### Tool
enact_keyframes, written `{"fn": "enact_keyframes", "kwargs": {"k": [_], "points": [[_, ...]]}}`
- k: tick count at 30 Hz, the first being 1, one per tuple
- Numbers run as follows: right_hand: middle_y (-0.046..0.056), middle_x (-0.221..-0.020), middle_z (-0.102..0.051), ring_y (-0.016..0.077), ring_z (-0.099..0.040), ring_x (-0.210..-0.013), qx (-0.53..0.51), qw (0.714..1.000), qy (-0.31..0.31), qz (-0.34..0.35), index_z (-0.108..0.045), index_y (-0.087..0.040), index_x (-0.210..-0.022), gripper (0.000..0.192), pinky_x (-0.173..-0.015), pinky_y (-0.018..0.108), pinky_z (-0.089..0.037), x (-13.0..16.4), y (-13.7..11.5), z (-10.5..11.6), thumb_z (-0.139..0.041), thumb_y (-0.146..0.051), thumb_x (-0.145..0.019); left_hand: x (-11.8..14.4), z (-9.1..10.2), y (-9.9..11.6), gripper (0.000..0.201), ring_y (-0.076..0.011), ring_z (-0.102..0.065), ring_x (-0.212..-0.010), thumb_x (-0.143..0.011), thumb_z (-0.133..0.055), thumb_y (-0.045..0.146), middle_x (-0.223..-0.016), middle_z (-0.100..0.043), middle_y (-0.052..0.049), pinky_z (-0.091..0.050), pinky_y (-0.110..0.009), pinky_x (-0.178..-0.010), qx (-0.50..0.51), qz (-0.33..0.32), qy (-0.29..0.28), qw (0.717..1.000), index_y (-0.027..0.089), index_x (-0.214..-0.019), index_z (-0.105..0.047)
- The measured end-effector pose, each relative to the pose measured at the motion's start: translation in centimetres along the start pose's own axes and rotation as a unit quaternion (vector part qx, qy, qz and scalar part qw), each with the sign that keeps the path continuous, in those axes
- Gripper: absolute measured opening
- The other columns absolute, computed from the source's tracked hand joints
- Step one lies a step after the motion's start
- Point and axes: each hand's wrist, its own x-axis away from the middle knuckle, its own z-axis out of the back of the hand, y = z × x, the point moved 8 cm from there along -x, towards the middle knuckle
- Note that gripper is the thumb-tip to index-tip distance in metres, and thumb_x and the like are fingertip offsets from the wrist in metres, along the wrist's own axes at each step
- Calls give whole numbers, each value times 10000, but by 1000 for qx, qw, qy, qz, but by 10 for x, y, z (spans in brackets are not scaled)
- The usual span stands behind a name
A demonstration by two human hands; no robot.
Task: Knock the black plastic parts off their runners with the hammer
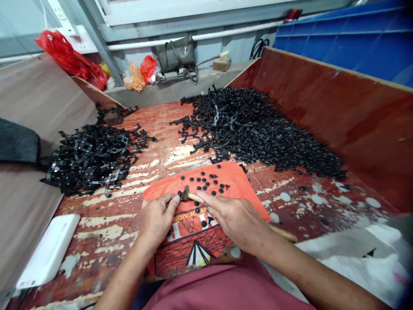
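My right hand [237, 219] is wrapped round the wooden handle of a hammer [186, 192]; the handle's far end sticks out past my wrist. The hammer's small metal head is beside the fingertips of my left hand [159, 217]. Thumb and finger of that hand pinch a small black part [180, 193], mostly hidden by them and the hammer head. Under both hands lies an orange printed cloth [238, 185]. Several small round black pieces [204, 186] are scattered over it, some with short stems.
A large heap of black parts [258, 129] stands at the back right against a reddish board [338, 125]. Linked black strips [93, 155] are piled at left. A white power bank-like box [50, 252] lies front left. A blue crate [351, 41] is behind the board.
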Motion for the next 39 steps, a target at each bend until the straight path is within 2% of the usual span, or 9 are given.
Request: {"fn": "enact_keyframes", "kwargs": {"k": [4, 10, 16, 20, 25, 32, 34, 37, 39], "points": [[-28, -1178, -716, 155, -708, -926, -38, 999, 9, 14, -376, -393, -1496, 539, -858, 283, -551, -1, -1, 11, -452, -169, -1011, 0, -5, -7, 396, -159, -536, -589, -913, -420, 494, -571, -543, 30, -319, -238, -569, 30, 13, -6, 999, 211, -743, -638], [4, -1331, -626, 186, -641, -1098, -58, 993, 99, 23, -400, -327, -1499, 476, -1011, 347, -481, 4, -11, 42, -379, -199, -1040, -1, -10, -14, 417, -155, -530, -555, -912, -422, 523, -561, -548, 32, -323, -232, -545, 61, 17, -9, 998, 214, -769, -663], [13, -884, -709, 183, -676, -739, 59, 998, 1, 19, -359, -361, -1518, 613, -702, 287, -544, -1, -11, 5, -455, -114, -966, -2, -7, -12, 416, -160, -563, -579, -919, -422, 495, -562, -568, 28, -322, -238, -567, 21, 3, 4, 1000, 211, -779, -692], [44, -987, -705, 195, -671, -871, 21, 998, 56, 24, -285, -314, -1555, 587, -778, 298, -530, 1, -10, 10, -391, -143, -1003, -1, -7, -10, 404, -167, -600, -624, -918, -432, 482, -611, -625, 23, -351, -238, -603, 33, -1, 5, 999, 211, -777, -696], [20, -838, -684, 192, -670, -723, 86, 996, -12, -1, -335, -343, -1531, 631, -666, 291, -520, 1, -6, -2, -436, -107, -955, 0, -6, -9, 396, -171, -611, -625, -922, -429, 463, -587, -629, 24, -348, -243, -619, 16, 3, 7, 1000, 217, -767, -698], [13, -864, -733, 185, -685, -717, 97, 995, -16, 2, -346, -345, -1524, 618, -644, 261, -519, -5, -9, -4, -455, -120, -959, -2, -5, -8, 387, -176, -602, -646, -933, -414, 457, -633, -645, 11, -332, -248, -616, -15, 6, 4, 1000, 220, -785, -683], [-1, -991, -748, 185, -704, -806, 49, 999, -15, 7, -363, -382, -1507, 583, -717, 275, -541, -7, -10, 1, -446, -146, -980, -2, -7, -7, 400, -168, -579, -625, -934, -405, 459, -609, -607, 14, -333, -245, -609, 7, -5, -3, 1000, 206, -747, -652], [-16, -1352, -617, 178, -637, -1124, -83, 994, 64, 1, -360, -380, -1509, 507, -966, 295, -485, -4, -1, 31, -384, -209, -1032, 1, -7, -5, 415, -153, -537, -599, -924, -407, 484, -615, -574, 19, -354, -233, -584, 100, -32, -34, 994, 188, -743, -634], [-33, -1458, -518, 175, -548, -1253, -136, 981, 128, -42, -333, -375, -1523, 494, -1061, 302, -409, 7, 21, 52, -366, -251, -1046, -1, 13, -6, 391, -156, -547, -621, -879, -484, 507, -658, -611, 14, -393, -226, -593, 153, -42, -26, 987, 180, -771, -669]]}}
